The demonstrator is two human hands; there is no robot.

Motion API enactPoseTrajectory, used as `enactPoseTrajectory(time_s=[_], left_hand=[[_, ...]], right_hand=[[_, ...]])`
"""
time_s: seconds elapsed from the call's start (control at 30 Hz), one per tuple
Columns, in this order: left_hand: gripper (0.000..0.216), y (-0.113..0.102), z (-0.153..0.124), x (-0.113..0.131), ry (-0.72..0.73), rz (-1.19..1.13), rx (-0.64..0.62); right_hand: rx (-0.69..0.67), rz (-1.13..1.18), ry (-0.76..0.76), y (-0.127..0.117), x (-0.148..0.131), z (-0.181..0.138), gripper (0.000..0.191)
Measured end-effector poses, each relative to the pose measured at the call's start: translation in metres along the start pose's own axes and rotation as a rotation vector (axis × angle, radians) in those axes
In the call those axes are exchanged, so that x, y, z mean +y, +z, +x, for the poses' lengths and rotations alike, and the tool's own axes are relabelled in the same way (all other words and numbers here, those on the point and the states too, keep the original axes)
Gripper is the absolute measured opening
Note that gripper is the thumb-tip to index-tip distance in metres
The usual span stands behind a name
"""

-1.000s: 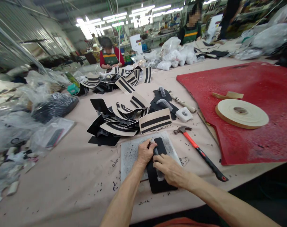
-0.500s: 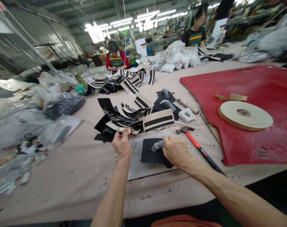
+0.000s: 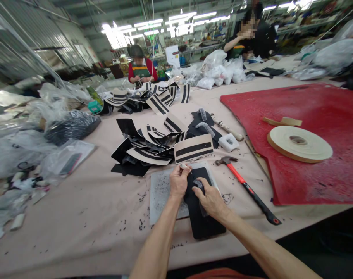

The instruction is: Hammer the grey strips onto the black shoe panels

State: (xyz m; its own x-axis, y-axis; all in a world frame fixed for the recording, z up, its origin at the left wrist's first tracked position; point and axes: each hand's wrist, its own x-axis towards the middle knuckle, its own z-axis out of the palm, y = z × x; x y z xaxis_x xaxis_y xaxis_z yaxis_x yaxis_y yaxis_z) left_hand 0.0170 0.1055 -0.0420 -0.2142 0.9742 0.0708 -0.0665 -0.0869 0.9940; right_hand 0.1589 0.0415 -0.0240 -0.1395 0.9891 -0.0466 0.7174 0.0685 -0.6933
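My left hand [image 3: 178, 183] is closed in a pinch on a small white stick-like tool [image 3: 183, 166], whose thin tip is close to the upper part of a black panel [image 3: 208, 228]. The panel lies lengthwise over a grey board [image 3: 159, 205]. My right hand [image 3: 211, 199] grips the plastic-wrapped handle [image 3: 198, 183] on top of the panel, its fingers hiding part of it. To the right rests a claw hammer [image 3: 240, 178] with an orange and black grip. Beyond my hands lies a pile of black and beige striped panels [image 3: 150, 145].
A red sheet [image 3: 292, 186] with a tape roll [image 3: 301, 141] is at the right. A white block [image 3: 228, 142] and a wooden mallet-like stick [image 3: 228, 130] lie beyond the hammer. Plastic bags [image 3: 19, 151] crowd the left. Co-workers [image 3: 142, 69] are across the table.
The black panel has turned from lying sideways to lengthwise and come nearer. My left hand moved right with the white tool to the panel's edge. My right hand stays on the handle.
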Motion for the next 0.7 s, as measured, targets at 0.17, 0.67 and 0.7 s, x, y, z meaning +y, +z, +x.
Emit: enactPoseTrajectory(time_s=[0.17, 0.67, 0.7], left_hand=[[0.025, 0.006, 0.003, -0.01, -0.028, 0.031, -0.107], [0.024, 0.005, 0.002, -0.018, -0.025, 0.087, -0.109], [0.024, 0.004, 0.002, -0.018, -0.022, 0.097, -0.112]], right_hand=[[0.04, 0.133, -0.102, -0.002, 0.009, -0.001, 0.034], [0.104, 0.133, -0.11, 0.007, 0.019, 0.003, 0.034], [0.104, 0.133, -0.112, 0.007, 0.019, 0.003, 0.034]])
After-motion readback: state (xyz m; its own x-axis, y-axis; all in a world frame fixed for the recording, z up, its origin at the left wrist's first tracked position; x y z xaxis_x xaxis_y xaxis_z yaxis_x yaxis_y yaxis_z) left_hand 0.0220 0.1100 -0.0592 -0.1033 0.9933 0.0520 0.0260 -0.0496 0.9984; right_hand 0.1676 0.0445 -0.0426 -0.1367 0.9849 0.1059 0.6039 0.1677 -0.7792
